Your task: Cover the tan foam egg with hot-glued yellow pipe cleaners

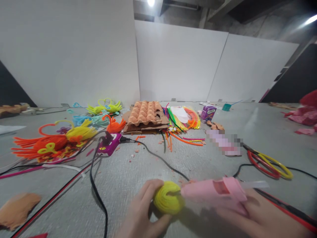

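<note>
My left hand (148,211) grips a round yellow coil (170,202), apparently wound from fuzzy pipe cleaner, between thumb and fingers low in the view. Wrapped around the handle of a pink hot glue gun (210,191) is my right hand (257,215); its fingers are partly hidden. The gun's nozzle points left and meets the slot at the top of the coil. A clear glue stick (256,184) protrudes from the gun's rear end.
A purple power strip (110,145) with plugged cords lies left of centre. Orange pipe-cleaner figures (52,143) stand farther left. An egg carton (146,113), loose pipe cleaners (185,119) and a purple box (208,112) are behind; red-and-yellow-handled scissors (266,165) lie right.
</note>
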Motion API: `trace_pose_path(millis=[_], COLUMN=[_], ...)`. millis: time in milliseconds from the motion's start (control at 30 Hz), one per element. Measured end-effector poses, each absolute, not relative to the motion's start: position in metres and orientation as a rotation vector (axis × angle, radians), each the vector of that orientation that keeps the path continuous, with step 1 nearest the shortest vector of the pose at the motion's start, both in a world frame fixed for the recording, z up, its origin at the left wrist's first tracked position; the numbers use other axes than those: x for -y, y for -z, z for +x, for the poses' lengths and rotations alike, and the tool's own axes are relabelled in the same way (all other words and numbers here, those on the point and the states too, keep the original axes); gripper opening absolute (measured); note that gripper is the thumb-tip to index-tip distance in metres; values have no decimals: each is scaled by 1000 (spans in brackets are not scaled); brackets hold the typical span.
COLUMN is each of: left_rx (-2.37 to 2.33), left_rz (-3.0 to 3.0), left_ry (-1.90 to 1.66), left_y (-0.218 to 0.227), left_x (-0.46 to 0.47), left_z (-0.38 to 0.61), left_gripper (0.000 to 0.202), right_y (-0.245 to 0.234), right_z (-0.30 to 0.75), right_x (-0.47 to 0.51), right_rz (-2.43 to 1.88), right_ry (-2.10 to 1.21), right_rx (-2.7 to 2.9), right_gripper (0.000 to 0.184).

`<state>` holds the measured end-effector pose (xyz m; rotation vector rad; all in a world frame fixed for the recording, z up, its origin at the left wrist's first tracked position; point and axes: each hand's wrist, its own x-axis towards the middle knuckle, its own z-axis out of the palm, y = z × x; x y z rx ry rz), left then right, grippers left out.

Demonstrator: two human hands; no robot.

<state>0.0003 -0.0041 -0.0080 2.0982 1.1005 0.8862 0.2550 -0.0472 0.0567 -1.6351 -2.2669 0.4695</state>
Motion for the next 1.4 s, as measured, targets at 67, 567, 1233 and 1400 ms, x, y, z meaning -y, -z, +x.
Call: trace_pose_path(millis=[67, 567, 1233, 1400], left_rx=[-1118, -1216, -829, -770], left_rz=[2085, 2075, 2374, 2431], left_ry=[-873, -898, -1129, -1072], left_y=[8, 3, 13, 20], left_x=[4, 2, 2, 3], left_z=[1, 0, -2, -5], left_gripper=[42, 40, 62, 70], right_y=[-57, -41, -15, -20], right_z=[257, 275, 266, 232], right_x=[46, 7, 9, 38], right_rz=[-1618, -1658, -1672, -1397], right_ry=[-483, -923, -263, -487], right_rx=[2248, 1085, 1591, 2008], right_gripper=[25, 38, 29, 14])
